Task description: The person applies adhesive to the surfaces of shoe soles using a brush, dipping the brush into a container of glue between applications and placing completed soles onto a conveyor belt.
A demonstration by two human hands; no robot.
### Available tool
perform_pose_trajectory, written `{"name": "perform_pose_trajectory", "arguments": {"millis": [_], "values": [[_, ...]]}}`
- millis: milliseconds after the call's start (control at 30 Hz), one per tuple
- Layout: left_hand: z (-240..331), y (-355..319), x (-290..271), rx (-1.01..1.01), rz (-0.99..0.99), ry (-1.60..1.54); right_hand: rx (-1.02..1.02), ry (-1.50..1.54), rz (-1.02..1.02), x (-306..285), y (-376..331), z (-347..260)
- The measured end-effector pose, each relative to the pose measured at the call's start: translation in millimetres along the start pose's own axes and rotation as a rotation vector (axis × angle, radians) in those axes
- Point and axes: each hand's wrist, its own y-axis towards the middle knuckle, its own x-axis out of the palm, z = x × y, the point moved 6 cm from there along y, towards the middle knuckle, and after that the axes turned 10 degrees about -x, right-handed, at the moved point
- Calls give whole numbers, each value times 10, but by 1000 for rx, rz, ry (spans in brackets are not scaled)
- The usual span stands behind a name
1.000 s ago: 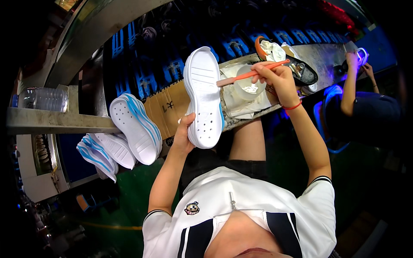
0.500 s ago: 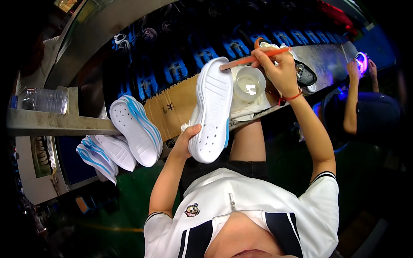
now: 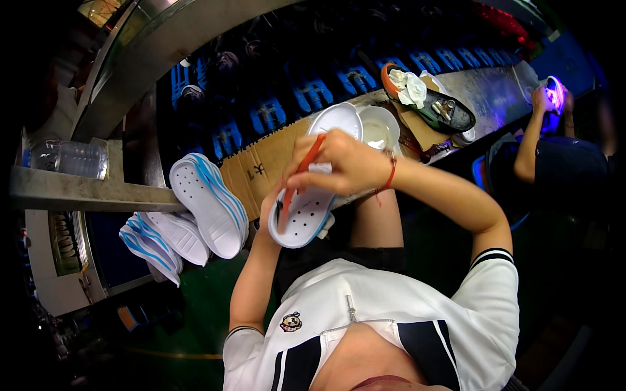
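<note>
A white shoe sole (image 3: pixel 305 225) with a blue side stripe and several small holes is held in front of me. My left hand (image 3: pixel 270 205) grips its left edge, partly hidden behind the right one. Across the sole's middle, my right hand (image 3: pixel 345 159) is closed round an orange brush (image 3: pixel 308 158). The brush tip rests at or just above the sole's near end, by the left rim. Beyond the sole stands a translucent cup (image 3: pixel 379 128) with clear liquid in it.
More white and blue soles (image 3: pixel 207 208) lean at the left beside a metal ledge (image 3: pixel 98 190) bearing a plastic bottle (image 3: pixel 68 159). Cardboard (image 3: pixel 251 173) covers the bench. A dark shoe sole (image 3: pixel 450 111) with crumpled white cloth (image 3: pixel 409 88) lies beyond. A co-worker (image 3: pixel 554 159) sits at far right.
My right hand has swung left and toward me, taking the brush from the sole's far end to its near end. The sole now lies tilted differently.
</note>
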Motion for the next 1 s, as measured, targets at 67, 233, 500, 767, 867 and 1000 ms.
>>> {"name": "perform_pose_trajectory", "arguments": {"millis": [67, 233, 500, 767, 867, 1000], "values": [[-35, -15, 43, -52, -86, -235, 225, 49, 147, -54, -161, 48], [-123, -137, 190, -304, -379, -327, 684, -1, 661, -911, -821, 414], [-219, -57, -99, -314, -11, -327, 546, -95, 557, -1141, -881, 326], [-168, -147, 177, -395, -490, -335, 207, -306, 81, -1264, -419, 259], [-226, -112, 252, -467, -499, -357, 149, -89, 38, -886, -110, 205], [-110, 54, -6, -159, -62, -63, -61, -11, -118, -191, 138, -84]]}}
